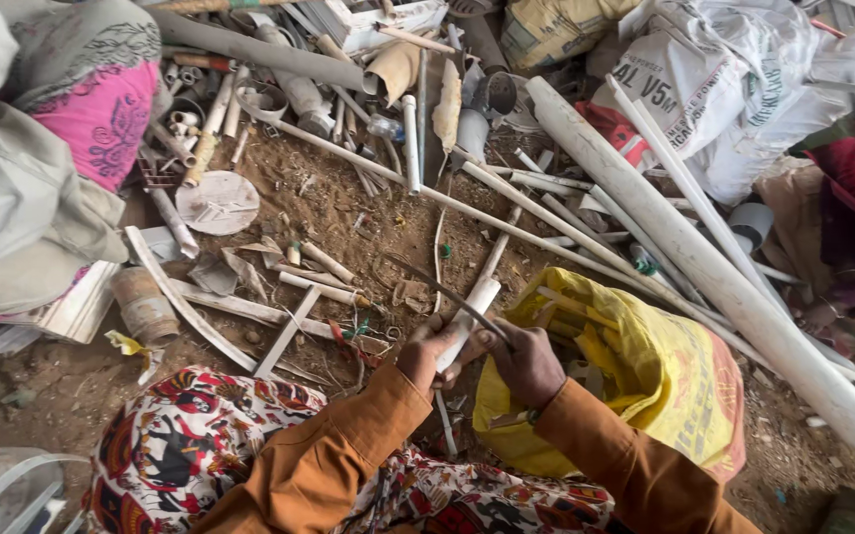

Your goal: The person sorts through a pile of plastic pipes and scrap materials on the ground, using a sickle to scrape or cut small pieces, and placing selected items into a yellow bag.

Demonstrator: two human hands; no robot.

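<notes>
From the head camera, your left hand (426, 348) is closed round the lower end of a short white pipe piece (469, 321), whose long axis runs up toward one o'clock from that grip. Your right hand (526, 364), just beside it at three o'clock, is clenched on a thin dark curved blade (442, 288) lying across the pipe. A yellow sack (665, 371) sits at three o'clock; white printed sacks (744, 89) lie at one o'clock.
</notes>
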